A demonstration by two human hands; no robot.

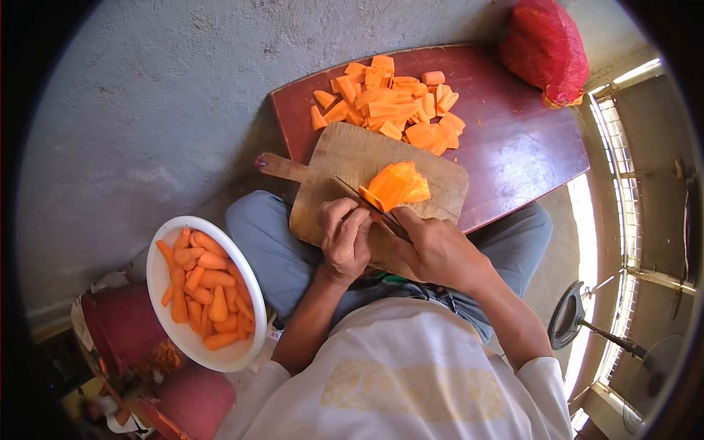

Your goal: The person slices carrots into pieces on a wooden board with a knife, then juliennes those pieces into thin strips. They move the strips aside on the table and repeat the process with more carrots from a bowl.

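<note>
A knife (359, 192) with a dark blade is gripped in my right hand (444, 251), its edge down on the wooden cutting board (334, 158). Curled fingers of my left hand (345, 238) press close against the near side of the blade. Whatever lies under those fingers is mostly hidden, apart from a bit of orange near the blade. Just beyond the knife, cut carrot slices (396, 185) lean together on the board. The board overlaps the near edge of a dark red table, its handle pointing left.
Cut carrot pieces (392, 103) are heaped on the red table (513, 158). A red mesh sack (546, 51) stands at its far right. Left of my knee, a white basin (155, 275) holds peeled carrots (209, 286). Dark red tubs (121, 323) and a fan (568, 315) flank me.
</note>
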